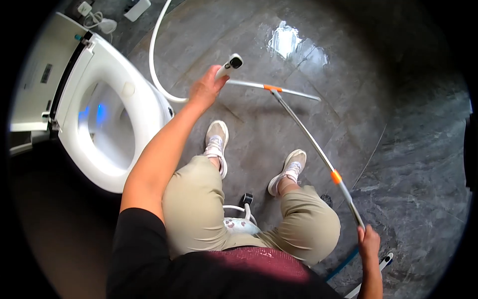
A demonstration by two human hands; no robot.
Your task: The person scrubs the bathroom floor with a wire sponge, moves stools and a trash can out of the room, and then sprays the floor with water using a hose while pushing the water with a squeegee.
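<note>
My left hand, at upper middle beside the toilet, is wrapped round a white handheld sprayer with a dark end. A white hose curves down from the top and passes out of sight near my left wrist. At lower right, my right hand is closed on the pole of a floor squeegee. The squeegee has a long silver pole with orange joints and a wide bar at its far end, low over the grey floor. My left hand and the sprayer hide the bar's left end.
An open white toilet with raised lid stands on my left, blue light in its bowl. Water shines on the grey tiled floor. Between my legs are a patterned white item and tubing. A charger and cable lie top left.
</note>
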